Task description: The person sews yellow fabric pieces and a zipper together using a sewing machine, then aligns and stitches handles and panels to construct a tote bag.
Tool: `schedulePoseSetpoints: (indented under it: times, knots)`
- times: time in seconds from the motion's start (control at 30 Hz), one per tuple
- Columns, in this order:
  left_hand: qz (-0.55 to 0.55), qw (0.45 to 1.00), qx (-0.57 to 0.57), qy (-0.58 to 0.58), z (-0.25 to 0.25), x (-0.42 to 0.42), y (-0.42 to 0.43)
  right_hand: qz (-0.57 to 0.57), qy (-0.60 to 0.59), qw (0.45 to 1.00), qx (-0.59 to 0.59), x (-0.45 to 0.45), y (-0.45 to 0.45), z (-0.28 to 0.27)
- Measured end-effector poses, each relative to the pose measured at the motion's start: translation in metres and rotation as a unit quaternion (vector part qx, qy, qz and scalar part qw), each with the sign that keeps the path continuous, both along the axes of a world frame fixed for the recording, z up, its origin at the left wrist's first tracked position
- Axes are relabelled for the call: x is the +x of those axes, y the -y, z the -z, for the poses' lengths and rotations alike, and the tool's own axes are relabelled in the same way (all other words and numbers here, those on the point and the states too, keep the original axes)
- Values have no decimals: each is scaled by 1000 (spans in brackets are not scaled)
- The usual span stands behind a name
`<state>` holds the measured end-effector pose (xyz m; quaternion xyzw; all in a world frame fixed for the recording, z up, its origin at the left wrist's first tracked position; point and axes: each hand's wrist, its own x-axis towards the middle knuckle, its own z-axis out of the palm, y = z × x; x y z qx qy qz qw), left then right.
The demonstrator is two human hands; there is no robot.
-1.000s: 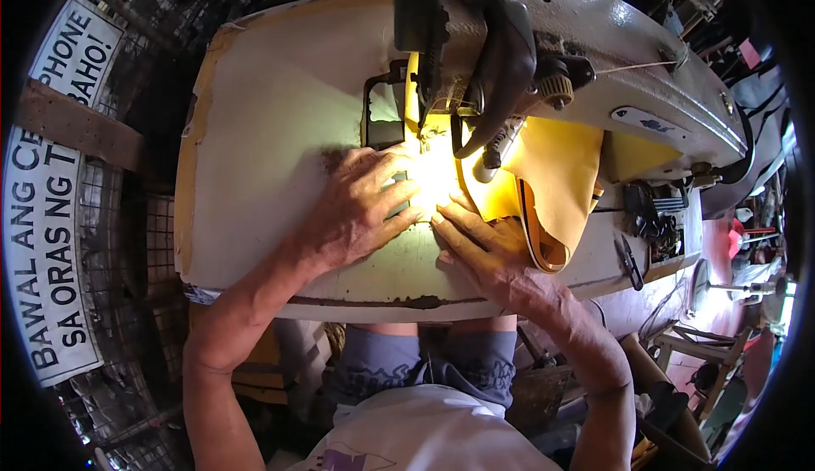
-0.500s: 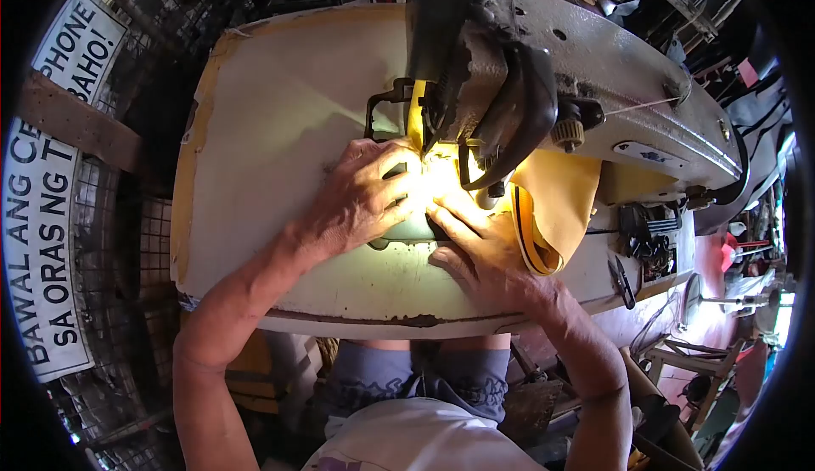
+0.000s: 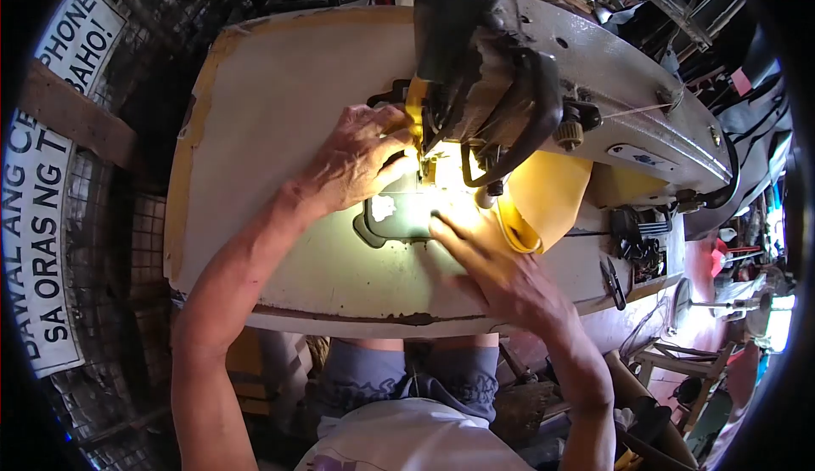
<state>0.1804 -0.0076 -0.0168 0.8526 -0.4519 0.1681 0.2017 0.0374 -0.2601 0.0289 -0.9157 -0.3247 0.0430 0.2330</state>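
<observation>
Under the needle area of a sewing machine (image 3: 620,89), a lamp washes out the middle of the work. My left hand (image 3: 361,157) is left of the needle, fingers curled around a narrow yellow strip (image 3: 417,97) that hangs down by the machine head. The fingertips are partly lost in glare. My right hand (image 3: 501,263) lies lower right, fingers stretched toward the lit spot and somewhat blurred. Beside it, a yellow leather-like piece (image 3: 548,191) with a folded edge bulges up under the machine arm. Bare metal plate (image 3: 392,216) shows between the hands.
The pale tabletop (image 3: 272,114) has worn, taped edges. A small pair of black-handled snips (image 3: 613,284) rests at the right, near a box of dark small parts (image 3: 641,233). Wire mesh and lettered signs (image 3: 51,242) stand at the left. A fan (image 3: 768,305) is at far right.
My left hand has lifted slightly up and away from the plate, uncovering more of it. My right hand has slid down and right. The yellow piece has shifted a little left.
</observation>
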Motion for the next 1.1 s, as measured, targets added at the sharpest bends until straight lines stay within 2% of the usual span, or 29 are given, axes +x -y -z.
schedulePoseSetpoints:
  times: [0.07, 0.13, 0.2, 0.27, 0.3, 0.33, 0.37, 0.43, 0.47, 0.5, 0.53, 0.57, 0.67, 0.7, 0.8, 0.83, 0.93, 0.97, 1.03, 1.1]
  knots:
    - [-22, 1000, 2, 13, 0, -4, 1, -14, -25, 998, 49, -30, 19, -22]
    - [-28, 999, 12, 28, -2, -5, 3, 44, -18, 997, 64, -56, 54, -42]
    - [-27, 999, -13, 44, 1, -3, 5, 194, 110, 970, 98, -77, 108, -51]
    - [-23, 999, -17, 32, 1, 0, 4, 325, 229, 909, 124, -86, 163, -69]
    - [-17, 1000, -9, 11, 0, 4, 2, 475, 286, 831, 40, -79, 188, -82]
    - [-11, 1000, -1, -9, -2, 9, 0, 518, 361, 775, -27, -64, 215, -92]
    - [-3, 1000, 1, -30, -6, 15, -2, 484, 354, 799, 44, -47, 246, -107]
    - [-30, 997, 23, -70, -22, 30, -1, 511, 369, 776, 6, -5, 312, -123]
    - [-42, 994, 35, -91, -28, 39, 3, 512, 334, 791, -5, 18, 368, -124]
    - [-26, 997, -39, -68, -32, 50, 11, 512, 300, 805, -18, 35, 418, -120]
    - [-24, 994, -83, -61, -37, 63, 21, 520, 225, 822, 53, 45, 444, -114]
    - [-27, 991, -114, -63, -39, 75, 29, 523, 149, 831, 122, 55, 447, -110]
    - [-96, 976, -51, -191, -34, 108, 57, 474, 211, 829, 210, 52, 419, -79]
    - [-112, 967, -22, -226, -29, 112, 59, 474, 243, 813, 238, 46, 423, -54]
    - [-133, 953, 19, -271, -17, 110, 60, 588, 256, 673, 368, 9, 506, 69]
    - [-139, 951, 20, -277, -15, 109, 60, 483, 296, 790, 235, -13, 612, 156]
    - [-149, 943, 13, -297, -16, 114, 64, 476, 380, 757, 236, -13, 446, 59]
    - [-147, 939, 6, -312, -17, 115, 62, 445, 510, 730, -89, -10, 434, 24]
    - [-141, 925, -13, -354, -18, 111, 52, 519, 397, 756, 49, 8, 440, 6]
    - [-144, 932, 0, -332, -18, 103, 39, 535, 331, 736, 252, 27, 453, 11]
